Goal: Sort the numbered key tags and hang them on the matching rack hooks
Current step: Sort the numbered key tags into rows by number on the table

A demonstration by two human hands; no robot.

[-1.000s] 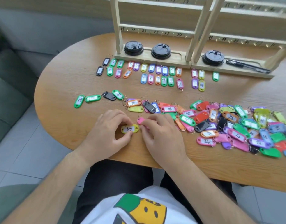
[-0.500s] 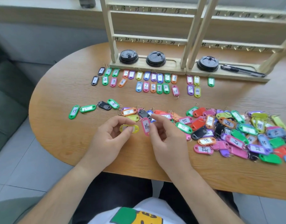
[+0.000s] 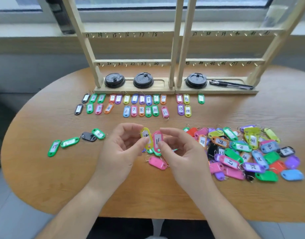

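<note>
My left hand (image 3: 121, 149) pinches a yellow key tag (image 3: 145, 138) between thumb and forefinger, lifted above the table. Beside it, my right hand (image 3: 181, 152) pinches a pink key tag (image 3: 157, 140) marked 16, held upright. Two rows of sorted tags (image 3: 139, 106), numbered 1 to 14, lie in front of the wooden rack (image 3: 134, 62). The rack's numbered hooks carry nothing. A mixed heap of coloured tags (image 3: 243, 150) lies to the right of my hands. Part of the heap is hidden behind my hands.
Three black lids (image 3: 143, 80) and two black pens (image 3: 231, 84) sit on the rack base. Several loose tags (image 3: 69, 142), green and black, lie at the left. A pink tag (image 3: 157, 163) lies between my wrists. The oval wooden table (image 3: 45, 169) ends just before my body.
Both hands have lifted their tags off the table and brought them side by side. My head has tilted up, bringing more of the rack into view.
</note>
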